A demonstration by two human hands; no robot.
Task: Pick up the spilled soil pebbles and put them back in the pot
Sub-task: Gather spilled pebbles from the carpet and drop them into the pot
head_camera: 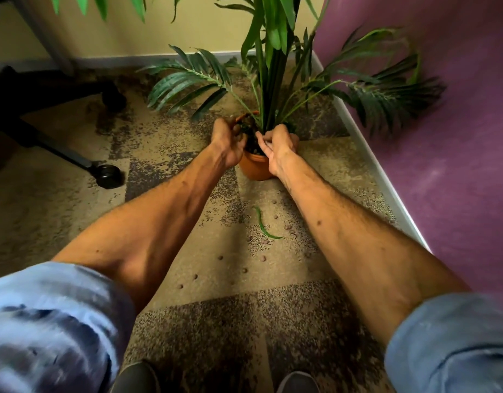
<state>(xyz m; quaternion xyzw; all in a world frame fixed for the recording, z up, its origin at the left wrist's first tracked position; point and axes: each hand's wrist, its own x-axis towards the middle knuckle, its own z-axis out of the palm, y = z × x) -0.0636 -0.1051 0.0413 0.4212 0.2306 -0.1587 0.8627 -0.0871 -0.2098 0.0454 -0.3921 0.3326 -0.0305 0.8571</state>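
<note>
An orange plant pot (254,168) stands on the patterned carpet with a tall palm-like plant (270,80) growing from it. My left hand (229,143) rests on the pot's left rim, fingers curled over the soil. On the right rim sits my right hand (278,147), with its fingers bent toward the plant's stems. Whether either hand holds pebbles is hidden. Several small brown pebbles (263,258) lie scattered on the carpet between my forearms, nearer to me than the pot.
A fallen green leaf (263,225) lies among the pebbles. A purple wall (443,137) with a white skirting runs along the right. An office chair base with a caster (110,175) stands at the left. My shoes (136,378) show at the bottom edge.
</note>
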